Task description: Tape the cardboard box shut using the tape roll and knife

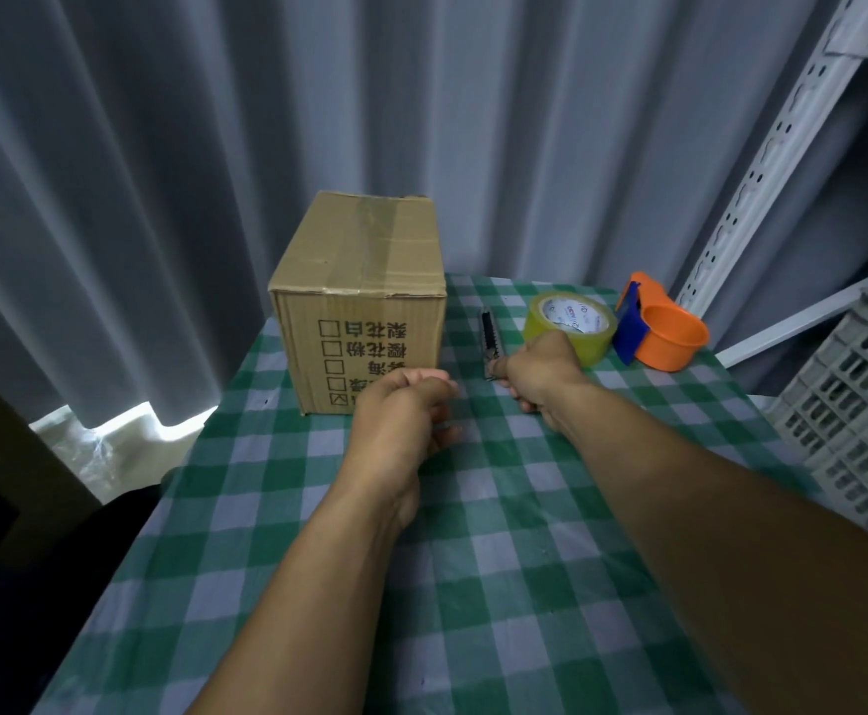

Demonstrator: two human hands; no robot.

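Observation:
A closed cardboard box (pixel 365 281) stands at the table's far left, with a strip of clear tape running along its top seam. A black knife (pixel 489 332) lies on the cloth just right of the box. My right hand (pixel 543 371) rests at the knife's near end, fingers curled around it. Behind that hand lies a yellowish tape roll (pixel 571 317). My left hand (pixel 401 420) hovers in front of the box with its fingers loosely curled and nothing in them.
An orange and blue tape dispenser (pixel 664 327) sits right of the roll. The table carries a green checked cloth (pixel 473 559). Grey curtains hang behind, a white slotted rack (pixel 762 162) and a grey plastic crate (pixel 860 405) stand at the right.

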